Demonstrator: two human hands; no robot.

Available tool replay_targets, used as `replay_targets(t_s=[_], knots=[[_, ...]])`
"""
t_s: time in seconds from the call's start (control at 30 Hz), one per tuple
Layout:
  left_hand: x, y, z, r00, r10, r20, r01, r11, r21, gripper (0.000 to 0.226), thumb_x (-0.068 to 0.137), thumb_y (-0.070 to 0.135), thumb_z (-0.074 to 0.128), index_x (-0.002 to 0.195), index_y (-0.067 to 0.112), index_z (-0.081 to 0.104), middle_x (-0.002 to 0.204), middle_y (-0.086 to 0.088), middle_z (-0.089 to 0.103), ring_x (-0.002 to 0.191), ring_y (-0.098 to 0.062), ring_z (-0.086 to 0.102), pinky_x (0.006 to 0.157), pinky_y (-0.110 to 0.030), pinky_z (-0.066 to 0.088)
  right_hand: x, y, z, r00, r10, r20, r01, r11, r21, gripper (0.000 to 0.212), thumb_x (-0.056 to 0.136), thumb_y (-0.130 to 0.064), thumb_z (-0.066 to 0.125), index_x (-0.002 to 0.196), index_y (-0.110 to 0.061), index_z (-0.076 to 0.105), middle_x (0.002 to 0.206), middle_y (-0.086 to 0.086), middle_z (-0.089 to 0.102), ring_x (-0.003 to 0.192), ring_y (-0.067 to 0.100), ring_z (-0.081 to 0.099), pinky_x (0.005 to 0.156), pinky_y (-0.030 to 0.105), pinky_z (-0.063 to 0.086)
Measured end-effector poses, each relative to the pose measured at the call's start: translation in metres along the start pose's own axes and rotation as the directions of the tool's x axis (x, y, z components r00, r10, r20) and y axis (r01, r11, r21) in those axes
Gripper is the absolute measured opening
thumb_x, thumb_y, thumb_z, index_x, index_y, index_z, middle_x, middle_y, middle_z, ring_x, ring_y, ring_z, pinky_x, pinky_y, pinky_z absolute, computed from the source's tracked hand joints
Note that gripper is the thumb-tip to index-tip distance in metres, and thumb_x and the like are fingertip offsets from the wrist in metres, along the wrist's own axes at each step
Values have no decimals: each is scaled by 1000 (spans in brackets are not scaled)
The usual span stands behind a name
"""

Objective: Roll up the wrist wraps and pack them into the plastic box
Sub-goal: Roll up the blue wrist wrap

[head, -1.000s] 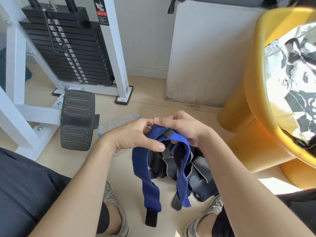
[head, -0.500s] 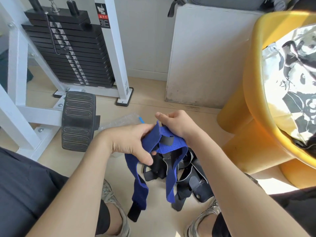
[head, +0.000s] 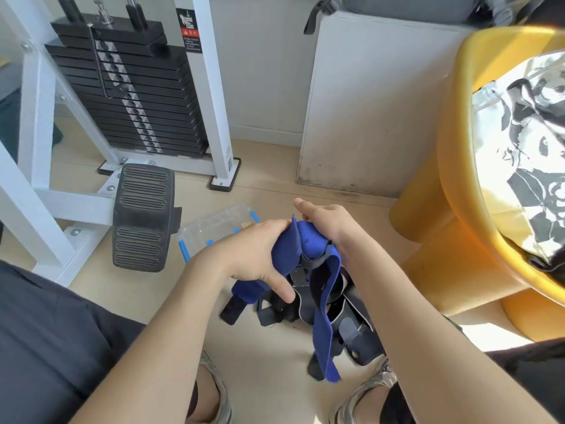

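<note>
Big white weight machine [head: 128, 96] fills ten o'clock, black plates stacked. The yellow plastic stand [head: 452, 154] bulks at three o'clock, and a white cabinet [head: 367, 111] sits at one o'clock between them. Ribbed black footplate [head: 142, 215] at nine o'clock, and just right of it on the floor [head: 269, 377] is the clear plastic box [head: 214, 231] with blue clips, partly hidden behind my left wrist. Black wraps [head: 345, 316] lie heaped on the floor at five o'clock, between my feet. Dead centre, up off the floor, I've got the blue wrist wrap [head: 308, 246]. My left grip [head: 256, 258] is curled round one side, thumb lying along the strap, and my right grip [head: 327, 221] is curled over the bunched top. One blue tail hangs to six o'clock; the other end, with its black tab, droops at seven o'clock.
</note>
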State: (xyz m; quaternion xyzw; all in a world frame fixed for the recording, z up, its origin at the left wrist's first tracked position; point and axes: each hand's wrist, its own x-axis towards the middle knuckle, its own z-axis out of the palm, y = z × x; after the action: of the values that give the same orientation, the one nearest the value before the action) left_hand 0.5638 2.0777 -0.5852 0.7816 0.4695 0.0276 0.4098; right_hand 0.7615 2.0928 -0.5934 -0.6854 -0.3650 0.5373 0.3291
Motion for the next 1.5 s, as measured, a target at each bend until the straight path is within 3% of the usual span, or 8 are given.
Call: replay_targets(t_s=[0.17,0.57,0.73,0.83,1.0,1.17,1.33,1.5], knots=[[-4,-3,-5,987,111,117,-32,846,-532,72,69,82,83,117,29,74,111,-1,83,106,-23,79,91,-35,63,-2,-5,1,973,-219,72,228,957,-177,47,98,-51,75,76,-14,56,61,-1,47,53,16,40,50,23,38],[-12,-6,-2,946,195,260,40,725,-688,39,96,14,84,129,3,68,119,-34,75,108,-62,70,99,-69,58,-1,-2,11,912,-341,227,382,908,-172,56,96,-63,72,54,-27,60,56,-8,46,51,11,41,52,23,40],[-13,-9,-7,974,174,147,-14,688,-725,28,97,19,83,125,22,77,118,-21,80,105,-39,80,89,-46,66,9,17,-4,895,-179,409,200,980,-10,60,88,-77,61,71,-20,69,71,5,62,65,21,54,77,38,44],[-13,-7,-6,983,161,85,-43,657,-753,27,97,29,83,123,26,79,121,-19,80,106,-39,80,85,-40,66,16,54,-19,651,-193,734,52,976,210,71,103,-76,42,115,-14,76,98,8,73,92,24,66,95,41,47],[-7,-5,-2,994,104,-29,-90,646,-758,31,95,39,83,114,14,80,114,-23,80,105,-39,80,86,-39,66,16,99,-40,490,-97,866,16,995,102,124,73,-72,87,170,-23,28,172,4,40,160,25,37,130,51,32],[-1,-5,1,986,47,-162,-153,653,-742,29,104,38,71,112,12,80,101,-22,82,95,-31,81,81,-37,66,23,114,-31,705,214,676,-34,962,-269,55,97,-15,78,147,-24,56,146,5,68,138,27,63,120,56,47],[1,-7,7,977,-9,-211,-154,654,-740,28,111,32,61,122,8,69,92,-11,83,85,-21,80,70,-27,62,36,122,-23,923,233,305,-114,925,-362,26,114,-17,52,129,3,60,99,21,82,87,33,82,79,44,67],[3,-10,14,970,-120,-211,-95,611,-786,25,115,34,54,119,13,66,92,-1,81,78,-16,77,66,-25,59,46,82,-19,995,22,95,-6,986,-169,27,113,-22,54,88,-11,55,49,0,51,38,15,37,41,21,28]])
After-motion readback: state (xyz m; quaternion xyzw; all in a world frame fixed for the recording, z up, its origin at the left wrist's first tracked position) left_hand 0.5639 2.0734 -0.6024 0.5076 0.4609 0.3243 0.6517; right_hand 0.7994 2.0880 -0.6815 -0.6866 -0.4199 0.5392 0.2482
